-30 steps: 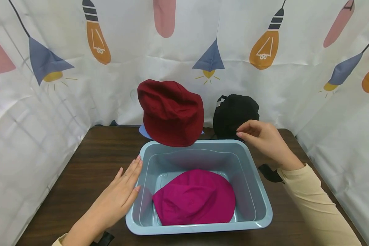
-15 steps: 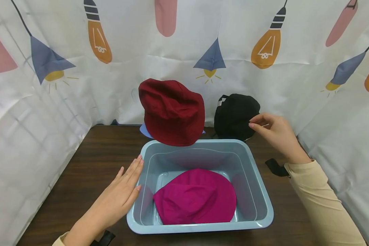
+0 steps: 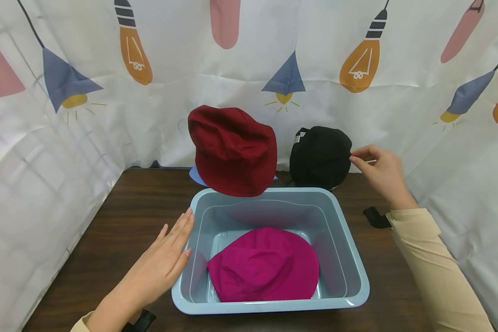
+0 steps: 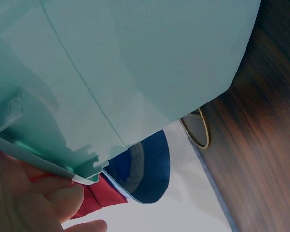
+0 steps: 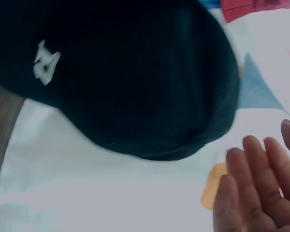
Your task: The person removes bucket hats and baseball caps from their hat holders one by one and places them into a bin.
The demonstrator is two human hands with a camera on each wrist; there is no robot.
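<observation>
Our two hands are well apart. The left hand (image 3: 162, 263) lies with its fingers straight against the side of a light blue plastic tub (image 3: 269, 307), which sits on the dark brown wooden surface (image 3: 141, 203). The right hand (image 3: 383, 170) is just beside a round black cloth cap (image 3: 320, 157) with a small white mark (image 5: 46, 63). That cap is to the left of our right fingertips. Our right fingers are loose, and we see no cloth between them; the right wrist view shows a gap next to the cap.

A bright pink-purple cloth cap (image 3: 265, 267) lies inside the tub, to the right of our left hand. Ahead of that hand is a dark red cloth hat (image 3: 234, 152), with a blue cloth cap (image 4: 157, 166) partly hidden by it.

To take hold of the black cap well, we should bring our right fingers a little closer, then pinch a good fold of its soft side. A tiny pinch may slip. Our left hand should press gently, so the tub does not slide.
</observation>
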